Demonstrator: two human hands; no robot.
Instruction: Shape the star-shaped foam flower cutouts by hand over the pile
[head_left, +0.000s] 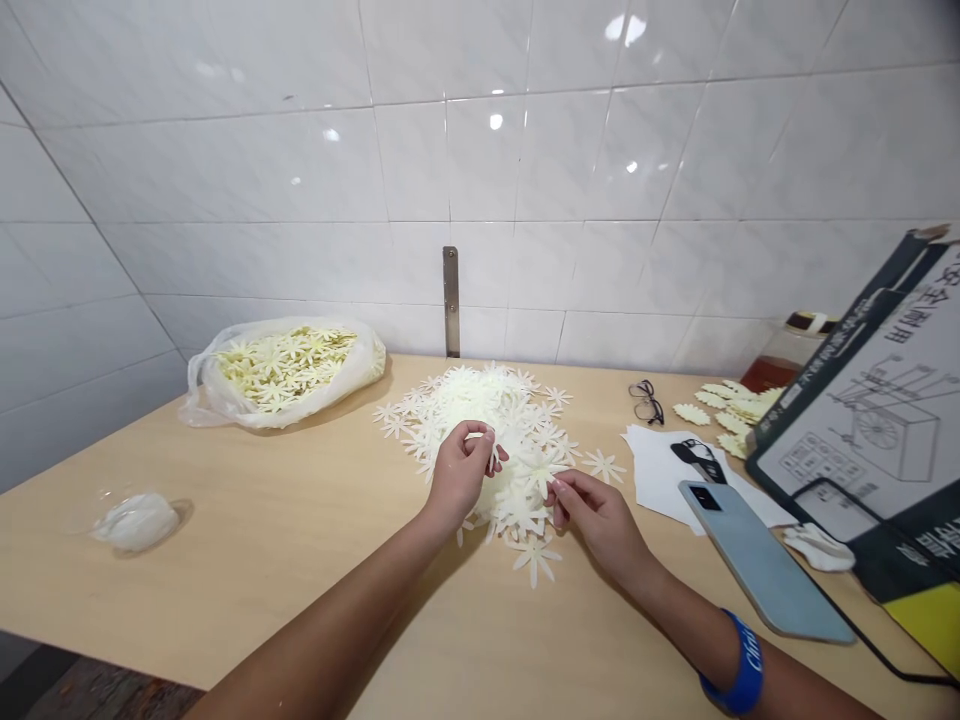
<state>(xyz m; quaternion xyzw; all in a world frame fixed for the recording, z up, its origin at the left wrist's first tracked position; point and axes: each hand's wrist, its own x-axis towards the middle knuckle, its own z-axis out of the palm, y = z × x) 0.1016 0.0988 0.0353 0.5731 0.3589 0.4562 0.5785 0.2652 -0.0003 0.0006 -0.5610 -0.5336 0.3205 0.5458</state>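
Note:
A heap of pale cream flower-shaped cutouts point(465, 395) with pointed petals lies in the middle of the table. Over its near side, my left hand point(459, 475) is closed in a pinch, with a small whitish bit showing at the thumb and fingertips; what it is I cannot make out. My right hand point(604, 525) pinches one flower cutout point(540, 474) by a petal at the heap's right edge. Nearer to me, a loose flower cutout point(534, 558) lies on the table.
A plastic bag point(356, 375) full of yellowish flower cutouts stands at the back left. On the left lies a clear bag with white contents point(139, 520). To the right are glasses point(646, 402), white paper point(652, 470), a phone point(765, 565), a jar point(780, 360) and a dark printed box point(885, 400).

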